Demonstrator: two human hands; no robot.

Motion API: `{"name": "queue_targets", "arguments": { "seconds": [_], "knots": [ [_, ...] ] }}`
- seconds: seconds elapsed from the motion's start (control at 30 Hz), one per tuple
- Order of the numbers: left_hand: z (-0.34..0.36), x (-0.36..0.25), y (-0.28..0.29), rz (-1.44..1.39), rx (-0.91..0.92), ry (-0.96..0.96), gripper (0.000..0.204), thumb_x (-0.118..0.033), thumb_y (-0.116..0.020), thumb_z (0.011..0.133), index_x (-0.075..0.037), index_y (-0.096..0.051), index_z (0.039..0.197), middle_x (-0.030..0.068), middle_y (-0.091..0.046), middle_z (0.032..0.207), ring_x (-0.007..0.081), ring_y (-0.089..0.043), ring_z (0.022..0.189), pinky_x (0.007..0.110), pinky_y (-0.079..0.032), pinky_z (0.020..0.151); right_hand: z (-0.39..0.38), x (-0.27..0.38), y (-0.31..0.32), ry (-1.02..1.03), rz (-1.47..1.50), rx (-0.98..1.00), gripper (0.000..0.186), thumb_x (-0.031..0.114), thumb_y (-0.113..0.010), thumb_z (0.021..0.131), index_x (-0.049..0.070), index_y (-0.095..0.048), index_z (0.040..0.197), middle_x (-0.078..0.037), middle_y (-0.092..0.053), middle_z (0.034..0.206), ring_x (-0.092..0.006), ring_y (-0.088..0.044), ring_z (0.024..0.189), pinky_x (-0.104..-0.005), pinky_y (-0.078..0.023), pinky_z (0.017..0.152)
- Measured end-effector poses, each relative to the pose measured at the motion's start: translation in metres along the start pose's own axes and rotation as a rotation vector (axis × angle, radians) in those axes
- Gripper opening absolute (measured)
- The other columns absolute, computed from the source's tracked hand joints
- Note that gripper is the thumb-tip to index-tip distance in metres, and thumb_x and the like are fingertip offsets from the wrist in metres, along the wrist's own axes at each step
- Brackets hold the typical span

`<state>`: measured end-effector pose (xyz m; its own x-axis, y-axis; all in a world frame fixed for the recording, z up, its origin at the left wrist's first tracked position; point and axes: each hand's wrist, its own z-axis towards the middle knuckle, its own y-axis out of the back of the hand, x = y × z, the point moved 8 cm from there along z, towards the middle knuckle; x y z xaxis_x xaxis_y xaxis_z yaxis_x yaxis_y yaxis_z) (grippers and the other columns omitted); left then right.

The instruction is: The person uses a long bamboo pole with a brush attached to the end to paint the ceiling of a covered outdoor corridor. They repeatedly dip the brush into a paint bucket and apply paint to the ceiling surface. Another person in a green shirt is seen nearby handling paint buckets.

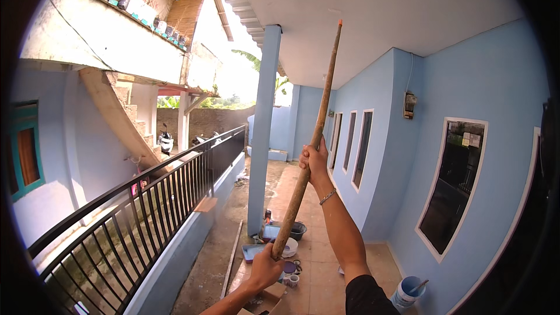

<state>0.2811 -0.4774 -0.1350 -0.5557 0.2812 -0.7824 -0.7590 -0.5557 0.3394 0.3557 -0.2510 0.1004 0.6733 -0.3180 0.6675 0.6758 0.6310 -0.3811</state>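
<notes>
A long wooden pole [296, 197] slants up and away from me, with its orange tip close to the white ceiling [373, 17]. My left hand [265, 268] is closed around the thick lower end. Farther up the shaft, my right hand [315, 162] grips it with the fingers wrapped round; a bracelet circles that wrist. Whether the tip touches the ceiling I cannot tell. Below the pole, on the tiled floor, sit a light blue paint tray [252, 252], a white tub [290, 248] and a dark basin [298, 231], partly hidden by the pole and my left hand.
A blue column [265, 134] rises just left of the pole. Beyond it runs a black metal railing [157, 195] on a low wall. Blue house walls with windows [452, 184] stand at right. A paint-smeared bucket [406, 296] holding a stick-like handle is at lower right.
</notes>
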Motion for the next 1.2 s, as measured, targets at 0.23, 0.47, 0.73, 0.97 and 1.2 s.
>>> {"name": "queue_targets", "arguments": {
  "seconds": [0.23,0.47,0.73,0.97,1.2],
  "knots": [
    [-0.211,0.043,0.036,-0.006,0.082,0.149,0.028,-0.014,-0.072,0.081,0.0,-0.061,0.103,0.0225,-0.065,0.075,0.0369,-0.066,0.069,0.044,-0.05,0.063,-0.229,0.012,-0.058,-0.034,-0.019,-0.043,0.085,-0.001,-0.051,0.091,0.028,-0.01,0.16,0.001,-0.041,0.065,-0.0078,-0.042,0.044,-0.0278,-0.04,0.037],
    [-0.427,0.064,0.068,-0.032,0.09,0.12,0.034,-0.01,-0.075,0.079,-0.003,-0.058,0.108,0.0223,-0.059,0.073,0.0461,-0.058,0.069,0.052,-0.045,0.06,-0.46,0.04,-0.098,-0.116,-0.093,-0.116,0.067,0.006,-0.052,0.099,0.023,-0.018,0.155,-0.001,-0.043,0.068,-0.0086,-0.043,0.045,-0.0283,-0.045,0.039],
    [-0.578,0.087,0.101,0.112,0.258,0.402,0.029,-0.011,-0.077,0.077,-0.004,-0.061,0.1,0.025,-0.062,0.075,0.0499,-0.06,0.072,0.053,-0.047,0.061,-0.541,0.044,-0.069,-0.207,-0.092,-0.214,0.044,0.015,-0.057,0.103,0.011,-0.035,0.14,-0.006,-0.052,0.079,-0.0149,-0.053,0.056,-0.0353,-0.052,0.049],
    [-0.595,0.077,0.089,0.11,0.322,0.431,0.029,-0.011,-0.077,0.077,-0.004,-0.062,0.1,0.0252,-0.062,0.076,0.0497,-0.06,0.072,0.053,-0.047,0.061,-0.635,-0.048,0.034,-0.483,-0.132,-0.439,0.018,0.008,-0.058,0.099,0.008,-0.041,0.105,-0.007,-0.051,0.074,-0.0187,-0.055,0.056,-0.0404,-0.054,0.051],
    [-0.533,0.06,0.028,0.133,0.369,0.403,0.028,-0.012,-0.077,0.077,-0.004,-0.062,0.1,0.0254,-0.063,0.076,0.0495,-0.06,0.072,0.053,-0.047,0.061,-0.771,-0.171,0.194,-0.845,-0.358,-0.703,0.018,0.007,-0.061,0.088,-0.001,-0.047,0.097,-0.012,-0.057,0.069,-0.0242,-0.062,0.054,-0.0419,-0.056,0.05]
  ]
}}
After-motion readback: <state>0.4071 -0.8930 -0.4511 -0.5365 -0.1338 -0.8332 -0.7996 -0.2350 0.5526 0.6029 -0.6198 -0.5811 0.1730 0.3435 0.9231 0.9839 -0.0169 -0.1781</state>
